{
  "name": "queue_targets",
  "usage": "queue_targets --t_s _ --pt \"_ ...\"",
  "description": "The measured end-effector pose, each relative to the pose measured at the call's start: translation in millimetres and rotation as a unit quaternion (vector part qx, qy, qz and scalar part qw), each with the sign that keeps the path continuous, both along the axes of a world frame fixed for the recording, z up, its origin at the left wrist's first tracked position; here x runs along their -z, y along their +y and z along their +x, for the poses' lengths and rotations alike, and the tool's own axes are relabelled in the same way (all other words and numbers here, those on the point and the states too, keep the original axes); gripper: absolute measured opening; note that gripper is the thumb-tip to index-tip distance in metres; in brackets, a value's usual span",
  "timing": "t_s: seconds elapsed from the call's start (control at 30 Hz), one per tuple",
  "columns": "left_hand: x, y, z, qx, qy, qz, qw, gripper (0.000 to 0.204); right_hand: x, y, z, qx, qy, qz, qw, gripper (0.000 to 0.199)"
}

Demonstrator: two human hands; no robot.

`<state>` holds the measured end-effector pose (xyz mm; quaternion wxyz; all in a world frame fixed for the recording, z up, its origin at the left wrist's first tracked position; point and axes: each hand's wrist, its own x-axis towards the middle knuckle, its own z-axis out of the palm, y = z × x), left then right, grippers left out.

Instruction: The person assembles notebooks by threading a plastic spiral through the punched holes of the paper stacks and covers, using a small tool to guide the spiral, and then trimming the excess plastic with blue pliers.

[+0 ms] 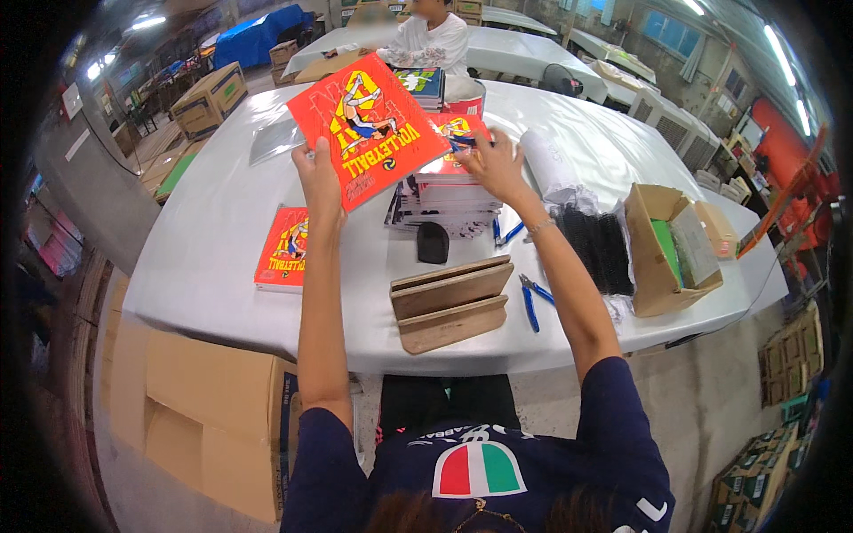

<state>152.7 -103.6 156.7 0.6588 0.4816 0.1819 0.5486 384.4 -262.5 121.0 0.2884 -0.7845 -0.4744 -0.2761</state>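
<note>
A red notebook (378,133) with a yellow and blue volleyball figure on its cover is lifted and tilted over the table. My left hand (320,178) is closed on its lower left edge. To the right, my right hand (499,167) has its fingers bent but apart at the corner of the top red notebook (460,127) on a stack of notebooks (449,195). Left of the stack lie similar red notebooks (283,249), partly behind my left forearm. In front of the stack are a small black pad (433,242) and a slotted wooden stand (450,305).
Blue-handled pliers (530,306) and a second blue-handled tool (508,235) lie near my right forearm. Black wire coils (593,249), a white roll (546,164) and an open cardboard box (666,249) stand right. Another person (431,40) sits across the white table (209,275).
</note>
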Motion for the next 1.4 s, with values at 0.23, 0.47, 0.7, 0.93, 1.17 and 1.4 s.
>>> queue_targets --t_s 0.23,0.47,0.7,0.93,1.17,1.4 --pt "19.1 -107.4 -9.2 -0.131 -0.073 0.037 0.988 0.038 -29.3 -68.8 -138.8 -0.428 0.642 0.243 0.588 0.043" --pt "65.5 -192.2 -11.7 -0.044 -0.046 0.144 0.987 0.035 9.7 -116.2 -154.1 -0.354 0.625 0.382 0.582 0.05" --pt "80.7 -173.1 -75.7 -0.037 0.047 0.148 0.987 0.042 80.5 -175.6 -38.3 -0.291 0.54 0.444 0.653 0.039" --pt "115.9 -157.3 -117.8 -0.089 0.128 0.107 0.982 0.038 104.9 -178.9 -16.3 -0.34 0.572 0.403 0.628 0.033" --pt "132.6 -153.4 -122.9 -0.092 0.127 0.025 0.987 0.034 100.5 -181.7 -12.5 -0.311 0.555 0.372 0.676 0.029" --pt "140.3 -151.6 -108.7 -0.048 0.126 0.049 0.99 0.045 117.3 -169.5 -44.9 -0.262 0.593 0.183 0.739 0.034"
